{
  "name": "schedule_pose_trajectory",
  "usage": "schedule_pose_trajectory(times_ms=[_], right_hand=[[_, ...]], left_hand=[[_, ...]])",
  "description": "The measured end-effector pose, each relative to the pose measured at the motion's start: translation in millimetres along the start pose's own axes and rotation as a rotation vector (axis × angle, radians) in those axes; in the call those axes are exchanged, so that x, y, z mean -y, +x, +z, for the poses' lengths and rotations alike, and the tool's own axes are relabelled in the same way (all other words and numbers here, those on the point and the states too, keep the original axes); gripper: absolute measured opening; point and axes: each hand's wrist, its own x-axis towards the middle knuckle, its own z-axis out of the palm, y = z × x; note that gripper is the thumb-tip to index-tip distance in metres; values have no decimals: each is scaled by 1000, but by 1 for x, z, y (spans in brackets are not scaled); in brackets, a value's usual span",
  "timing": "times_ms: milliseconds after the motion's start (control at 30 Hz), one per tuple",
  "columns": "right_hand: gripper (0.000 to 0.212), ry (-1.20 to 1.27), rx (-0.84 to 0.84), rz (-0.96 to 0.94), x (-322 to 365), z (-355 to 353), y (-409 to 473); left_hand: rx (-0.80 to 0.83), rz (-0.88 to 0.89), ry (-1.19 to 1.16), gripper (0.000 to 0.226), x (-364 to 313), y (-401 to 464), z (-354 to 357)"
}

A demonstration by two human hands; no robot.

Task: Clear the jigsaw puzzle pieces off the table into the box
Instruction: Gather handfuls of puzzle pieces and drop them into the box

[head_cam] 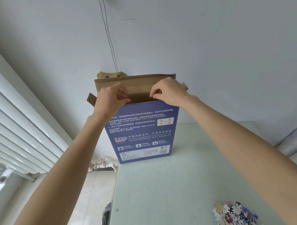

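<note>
- Fingers of the left hand (110,98) pinch the near top edge of the box (141,129) at its left corner.
- Fingers of the right hand (169,92) pinch that same edge toward its right corner.
- Box stands upright on the pale surface (164,187), top flaps open.
- Loose puzzle pieces (235,213) lie heaped near the surface's front right, well apart from the box.
</note>
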Motion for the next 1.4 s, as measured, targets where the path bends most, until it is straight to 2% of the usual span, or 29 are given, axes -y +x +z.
schedule_pose_trajectory(times_ms=[100,233,300,400,467,533,600,667,733,800,867,933,1000,1167,1300,1400], right_hand=[[17,61,-75,3,0,-1,-9],[16,293,-353,-73,-10,5,-72],[16,297,-440,-32,-25,20,-123],[16,277,-430,151,-52,54,-205],[15,240,-343,322,-73,83,-262],[17,215,-191,495,-96,107,-325],[20,179,-38,633,-117,124,-382],[25,176,70,751,-136,136,-424],[36,200,146,833,-156,146,-460],[56,230,199,913,-175,156,-484],[78,272,260,1001,-187,163,-493],[92,249,337,977,-192,170,-490],[100,185,399,869,-193,175,-474],[112,177,513,623,-190,186,-443],[100,251,595,547,-186,191,-442],[76,290,543,499,-182,193,-445]], left_hand=[[-16,3,-4,10,-8,-4,-2],[-221,171,-42,11,-42,-43,9],[-312,283,-86,14,-60,-77,31],[-307,413,-152,15,-75,-130,84],[-183,415,-187,13,-87,-167,124],[10,380,-189,13,-106,-205,166],[307,293,-120,20,-125,-237,202],[624,166,3,40,-136,-259,235],[845,28,61,72,-146,-279,267],[933,-111,63,99,-157,-295,294],[979,-233,76,114,-166,-309,316],[988,-310,106,121,-172,-323,331],[963,-347,114,122,-177,-332,339],[862,-391,7,99,-188,-349,346],[857,-441,-18,88,-186,-354,345],[866,-460,-19,76,-186,-354,340]])
